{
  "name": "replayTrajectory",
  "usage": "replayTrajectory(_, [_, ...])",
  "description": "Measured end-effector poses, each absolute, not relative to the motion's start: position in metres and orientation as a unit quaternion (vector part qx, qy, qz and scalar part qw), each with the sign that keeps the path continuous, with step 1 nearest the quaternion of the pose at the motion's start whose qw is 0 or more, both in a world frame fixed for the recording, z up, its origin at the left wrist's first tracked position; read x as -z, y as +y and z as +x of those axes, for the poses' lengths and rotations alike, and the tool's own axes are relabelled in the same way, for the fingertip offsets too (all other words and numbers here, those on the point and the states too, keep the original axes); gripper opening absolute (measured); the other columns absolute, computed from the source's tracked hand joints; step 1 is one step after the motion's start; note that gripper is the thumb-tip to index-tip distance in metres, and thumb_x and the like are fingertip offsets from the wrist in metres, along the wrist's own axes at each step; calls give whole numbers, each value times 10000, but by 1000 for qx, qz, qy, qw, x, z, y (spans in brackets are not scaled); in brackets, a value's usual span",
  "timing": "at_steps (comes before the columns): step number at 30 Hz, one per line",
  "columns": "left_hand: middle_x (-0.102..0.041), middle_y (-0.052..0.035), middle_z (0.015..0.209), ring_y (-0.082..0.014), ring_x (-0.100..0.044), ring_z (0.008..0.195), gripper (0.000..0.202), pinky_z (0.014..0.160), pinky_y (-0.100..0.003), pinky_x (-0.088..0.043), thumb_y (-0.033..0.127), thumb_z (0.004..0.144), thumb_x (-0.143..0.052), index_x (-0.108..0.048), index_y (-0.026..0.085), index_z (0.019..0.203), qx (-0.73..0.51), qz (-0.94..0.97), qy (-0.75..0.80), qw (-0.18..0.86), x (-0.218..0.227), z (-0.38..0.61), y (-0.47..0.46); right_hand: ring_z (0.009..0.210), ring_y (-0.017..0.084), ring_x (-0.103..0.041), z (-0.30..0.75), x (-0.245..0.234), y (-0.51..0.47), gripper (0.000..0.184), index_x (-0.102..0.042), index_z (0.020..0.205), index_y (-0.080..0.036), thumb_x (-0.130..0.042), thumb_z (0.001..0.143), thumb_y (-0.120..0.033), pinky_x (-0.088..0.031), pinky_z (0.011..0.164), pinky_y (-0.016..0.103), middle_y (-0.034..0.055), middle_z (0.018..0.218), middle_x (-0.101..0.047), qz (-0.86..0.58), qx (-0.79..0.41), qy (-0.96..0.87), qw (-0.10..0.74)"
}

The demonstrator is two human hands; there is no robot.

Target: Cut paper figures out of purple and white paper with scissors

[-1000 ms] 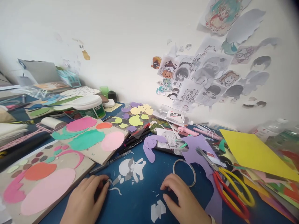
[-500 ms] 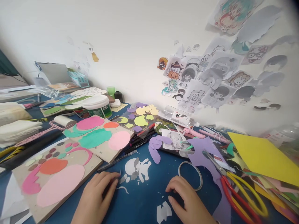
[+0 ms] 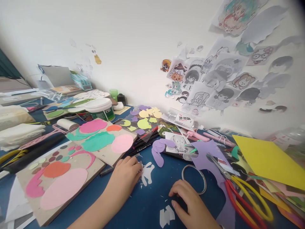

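My left hand (image 3: 126,175) lies on the blue table top (image 3: 143,206), its fingertips pinched on the left side of a white paper cut-out figure (image 3: 147,173) and covering part of it. My right hand (image 3: 189,202) rests curled on the table, knuckles up, fingers tucked under; what they hold, if anything, is hidden. Just beyond it sits a clear tape ring (image 3: 194,179). White paper scraps (image 3: 166,216) lie by my right wrist.
Two cardboard boards (image 3: 100,159) carry pink, orange and green foam shapes. Red and yellow scissors (image 3: 247,197) lie at the right on purple paper (image 3: 209,159) beside a yellow sheet (image 3: 269,160). A green tub (image 3: 100,109), pens, a bottle and wall drawings (image 3: 209,82) stand behind.
My left hand has slid forward and to the right from the table's near edge onto the white cut-out. My right hand has stayed put. The view shifted a little.
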State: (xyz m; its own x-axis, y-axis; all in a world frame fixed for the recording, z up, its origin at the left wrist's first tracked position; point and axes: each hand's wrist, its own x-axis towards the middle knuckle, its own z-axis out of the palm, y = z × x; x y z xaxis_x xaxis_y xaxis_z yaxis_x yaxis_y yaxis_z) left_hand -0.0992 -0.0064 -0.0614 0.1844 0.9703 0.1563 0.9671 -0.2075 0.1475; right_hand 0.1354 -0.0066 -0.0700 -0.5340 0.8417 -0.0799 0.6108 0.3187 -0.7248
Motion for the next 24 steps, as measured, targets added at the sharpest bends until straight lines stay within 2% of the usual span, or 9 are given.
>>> replayTrajectory(3, [-616, -63, 803, -218, -547, 777, 238, 648, -324, -385, 171, 837, -413, -634, 188, 750, -90, 768, 634, 20, 60, -97, -1, 851, 204, -557, 136, 71, -7, 134, -536, 824, -233, -456, 794, -130, -481, 763, 360, 36, 895, -568, -453, -363, -797, 166])
replayTrajectory(9, [-624, -59, 830, -226, -557, 803, 224, 659, -324, -383, 156, 822, -414, -633, 194, 792, -87, 769, 632, 42, 61, -98, 2, 889, 200, -541, 137, 68, -10, 161, -528, 837, -224, -449, 780, -96, -464, 798, 361, 34, 926, -559, -451, -363, -797, 170])
replayTrajectory(16, [-601, -44, 742, -193, -528, 733, 241, 641, -309, -359, 143, 791, -388, -594, 189, 675, -125, 784, 607, 25, 73, -103, 8, 882, 196, -535, 136, 66, -10, 184, -547, 832, -220, -464, 759, -73, -463, 787, 350, 27, 913, -561, -452, -359, -796, 184])
replayTrajectory(24, [-594, -46, 753, -201, -515, 721, 294, 626, -307, -351, 267, 865, -320, -563, 198, 713, -165, 782, 600, 8, 85, -110, 2, 891, 186, -525, 136, 67, -9, 197, -545, 835, -216, -478, 736, -59, -442, 811, 341, 21, 918, -557, -447, -363, -795, 192])
